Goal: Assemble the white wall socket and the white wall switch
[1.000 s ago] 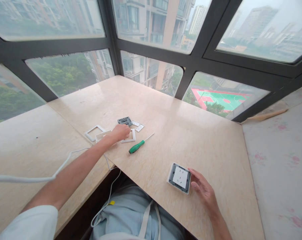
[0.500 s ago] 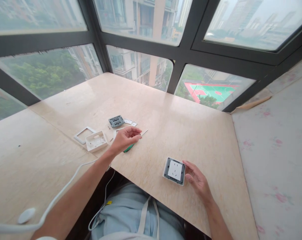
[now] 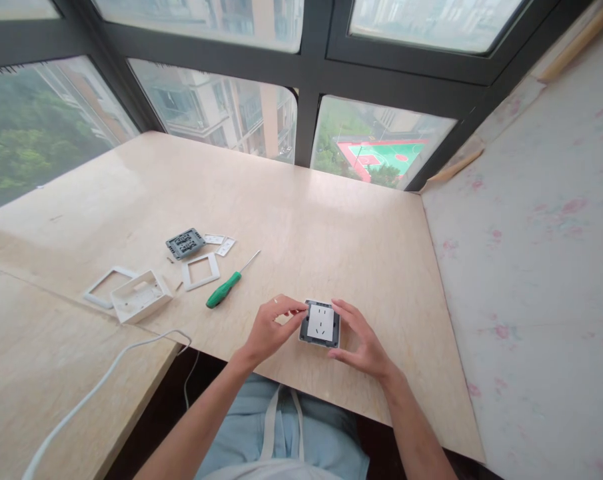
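Observation:
A square wall socket with a white face and grey frame lies near the front edge of the beige table. My left hand pinches its left side, fingers curled. My right hand grips its right side, thumb below and fingers along the edge. Both hands hold the socket together. A green-handled screwdriver lies on the table to the left of my hands.
Farther left lie a white square frame, a grey socket module, two small white plates, a white back box and another white frame. A white cable crosses the lower left. Windows stand behind; a flowered cushion is on the right.
My left hand has left the parts and screwdriver at the left and come to the socket's left side. My right hand closed on its right side. The view tilted down and shifted.

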### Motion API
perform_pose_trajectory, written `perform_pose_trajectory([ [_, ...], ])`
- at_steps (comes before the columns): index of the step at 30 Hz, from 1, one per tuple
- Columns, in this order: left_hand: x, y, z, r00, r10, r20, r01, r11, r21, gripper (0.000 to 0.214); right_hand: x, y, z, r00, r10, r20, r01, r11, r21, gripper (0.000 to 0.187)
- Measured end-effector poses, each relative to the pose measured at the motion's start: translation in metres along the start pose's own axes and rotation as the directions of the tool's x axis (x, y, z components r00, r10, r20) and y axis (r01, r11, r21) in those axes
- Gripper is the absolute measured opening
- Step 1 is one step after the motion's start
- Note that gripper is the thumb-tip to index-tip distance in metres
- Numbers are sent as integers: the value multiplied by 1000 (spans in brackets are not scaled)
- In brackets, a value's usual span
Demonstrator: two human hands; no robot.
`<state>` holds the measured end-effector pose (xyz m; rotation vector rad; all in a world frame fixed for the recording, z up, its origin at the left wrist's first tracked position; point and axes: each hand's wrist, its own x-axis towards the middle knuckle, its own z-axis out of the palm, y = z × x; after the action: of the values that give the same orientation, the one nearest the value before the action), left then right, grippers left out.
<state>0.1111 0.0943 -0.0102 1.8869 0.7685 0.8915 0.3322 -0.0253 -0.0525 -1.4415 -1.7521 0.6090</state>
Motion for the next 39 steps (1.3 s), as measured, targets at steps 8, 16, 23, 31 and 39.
perform_pose_trajectory([
  [8, -8, -17, 6, 986, 162, 34, -165, 981, 107, 14, 1, -1, 0, 999, -35, -6, 35, 999, -33, 69],
  [16, -7, -19, 4, 964, 240, 114, -261, 938, 227, 18, 3, -2, -1, 999, -43, 9, 44, 999, -32, 67],
  [23, -7, -20, 3, 933, 306, 190, -357, 860, 364, 19, 2, -2, -1, 999, -40, 11, 40, 999, -30, 66],
  [31, -10, -17, 0, 914, 343, 216, -404, 816, 413, 16, 3, -1, 0, 998, -55, -3, 55, 998, -20, 64],
  [39, -14, -15, 1, 916, 335, 222, -400, 814, 422, 17, 2, -1, 0, 999, -44, 4, 44, 999, -13, 64],
])
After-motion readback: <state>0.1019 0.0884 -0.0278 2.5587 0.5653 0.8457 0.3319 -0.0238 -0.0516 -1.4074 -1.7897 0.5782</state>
